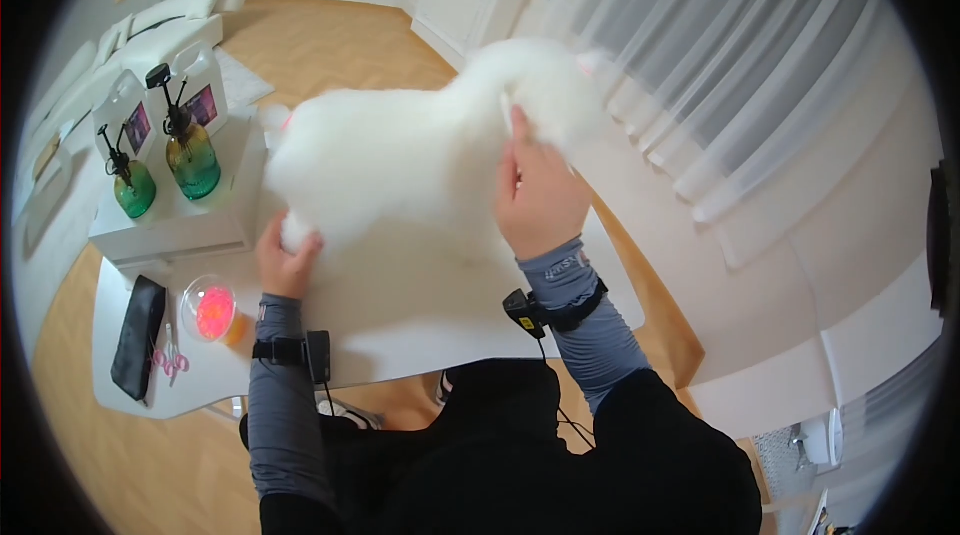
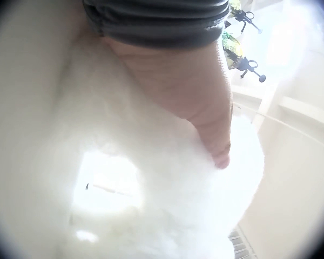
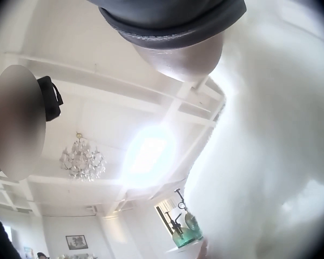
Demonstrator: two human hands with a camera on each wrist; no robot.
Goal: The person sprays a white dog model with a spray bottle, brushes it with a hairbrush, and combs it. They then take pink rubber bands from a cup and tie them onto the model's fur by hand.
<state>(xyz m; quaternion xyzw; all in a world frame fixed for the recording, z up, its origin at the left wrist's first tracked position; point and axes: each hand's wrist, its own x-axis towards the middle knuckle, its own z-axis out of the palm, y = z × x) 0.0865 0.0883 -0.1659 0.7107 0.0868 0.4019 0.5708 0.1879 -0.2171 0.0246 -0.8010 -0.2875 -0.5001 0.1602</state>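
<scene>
A large white fluffy animal-shaped figure [image 1: 380, 155] stands over the white table [image 1: 400, 335], with small pink patches at both ends. Its white fur [image 2: 151, 178] fills much of the left wrist view. Low on its left side, my left hand [image 1: 286, 260] grips a short white leg [image 1: 295, 231] between thumb and fingers. My right hand [image 1: 545, 197] is up against the raised right end, index finger stretched along a thin pale tool [image 1: 506, 107] that it pinches. Most of that tool is hidden by the hand and fur, and I cannot tell its kind.
To the left, two green-amber spray bottles [image 1: 192, 160] and white canisters [image 1: 200, 75] stand on a white box [image 1: 190, 235]. Nearer me lie a black pouch [image 1: 138, 340], pink-handled scissors [image 1: 171, 360] and a clear cup [image 1: 190, 310] with pink contents. Sheer curtains [image 1: 720, 135] hang at right.
</scene>
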